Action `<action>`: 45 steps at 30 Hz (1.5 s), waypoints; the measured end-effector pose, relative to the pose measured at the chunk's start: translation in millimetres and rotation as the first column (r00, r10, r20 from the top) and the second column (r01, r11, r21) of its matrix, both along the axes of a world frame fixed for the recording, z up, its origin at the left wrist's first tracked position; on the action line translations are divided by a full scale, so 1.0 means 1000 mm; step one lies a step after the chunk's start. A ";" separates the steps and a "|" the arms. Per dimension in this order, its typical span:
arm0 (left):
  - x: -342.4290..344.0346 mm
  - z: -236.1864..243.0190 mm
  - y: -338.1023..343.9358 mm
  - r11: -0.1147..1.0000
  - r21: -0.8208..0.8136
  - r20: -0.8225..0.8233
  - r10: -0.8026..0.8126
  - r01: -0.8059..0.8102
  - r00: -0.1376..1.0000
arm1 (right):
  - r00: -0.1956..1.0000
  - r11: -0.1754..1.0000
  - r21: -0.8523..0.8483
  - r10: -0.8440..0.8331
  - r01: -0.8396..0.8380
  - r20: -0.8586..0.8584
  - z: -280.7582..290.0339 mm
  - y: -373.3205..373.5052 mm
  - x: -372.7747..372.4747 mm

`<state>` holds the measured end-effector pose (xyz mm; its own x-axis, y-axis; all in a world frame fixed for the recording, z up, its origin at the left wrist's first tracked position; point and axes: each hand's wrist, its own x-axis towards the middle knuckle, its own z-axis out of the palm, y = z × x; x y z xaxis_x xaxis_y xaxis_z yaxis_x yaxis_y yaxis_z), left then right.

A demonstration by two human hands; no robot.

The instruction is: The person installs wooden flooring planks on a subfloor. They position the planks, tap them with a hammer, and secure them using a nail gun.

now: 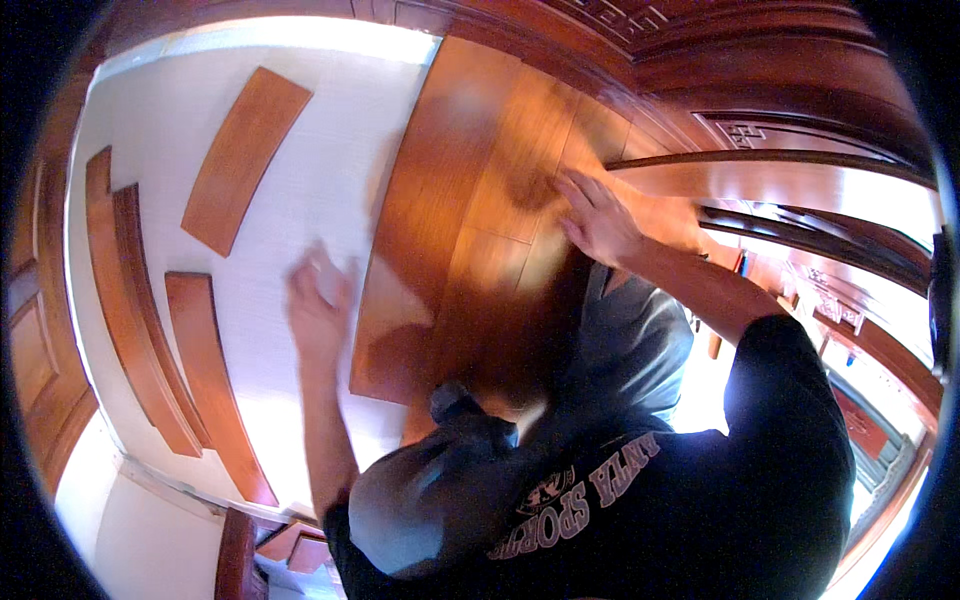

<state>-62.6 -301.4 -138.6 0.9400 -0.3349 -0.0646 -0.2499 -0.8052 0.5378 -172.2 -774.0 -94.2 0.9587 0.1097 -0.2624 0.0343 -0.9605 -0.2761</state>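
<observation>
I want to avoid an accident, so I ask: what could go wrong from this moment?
The left hand, blurred by motion near the exposed edge of the joined floorboards, might scrape against that edge.

The loose planks lie unfixed on the white underlay, so they could slide if knocked or stepped on.

The right hand appears close to a dark-edged wooden panel; a quick move might bump it.

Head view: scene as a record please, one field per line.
Left hand: blurred, over white sheet; no held object visible
Right hand: fingers extended, over laid wood planks; contact unclear
Sheet position: left of laid planks, bordering their edge
Loose boards: four, brown, on the sheet; leftmost two overlap or touch
Upper right: dark carved woodwork
</observation>
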 end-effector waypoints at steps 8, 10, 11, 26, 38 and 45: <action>-0.058 -0.012 -0.060 0.987 -0.075 -0.227 0.123 -0.143 0.966 | 0.950 0.998 -0.050 0.052 -0.038 0.308 -0.082 0.055 0.097; -0.056 -0.023 -0.054 0.969 -0.113 -0.325 0.172 -0.219 0.930 | 0.939 0.996 -0.048 0.092 -0.080 0.331 -0.086 0.056 0.095; -0.056 -0.030 -0.053 0.963 -0.138 -0.326 0.178 -0.233 0.929 | 0.929 0.993 -0.064 0.120 -0.104 0.350 -0.089 0.050 0.099; -0.064 -0.046 -0.056 0.984 -0.119 -0.022 0.129 -0.130 0.991 | 0.923 0.998 -0.023 0.064 -0.059 0.380 -0.089 0.055 0.098; -0.074 -0.053 -0.061 0.977 -0.148 -0.007 0.152 -0.151 0.988 | 0.891 0.999 0.012 0.039 -0.050 0.453 -0.082 0.055 0.101; -0.139 0.003 0.021 0.982 -0.008 0.014 0.188 -0.188 0.982 | 0.807 0.934 0.126 0.214 -0.334 0.551 -0.128 0.062 0.103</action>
<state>-201.5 -280.6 -135.7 0.9871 -0.1524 -0.0484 -0.1025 -0.8352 0.5404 -69.2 -712.0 -222.1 0.8646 0.3828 0.3255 0.4833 -0.8109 -0.3299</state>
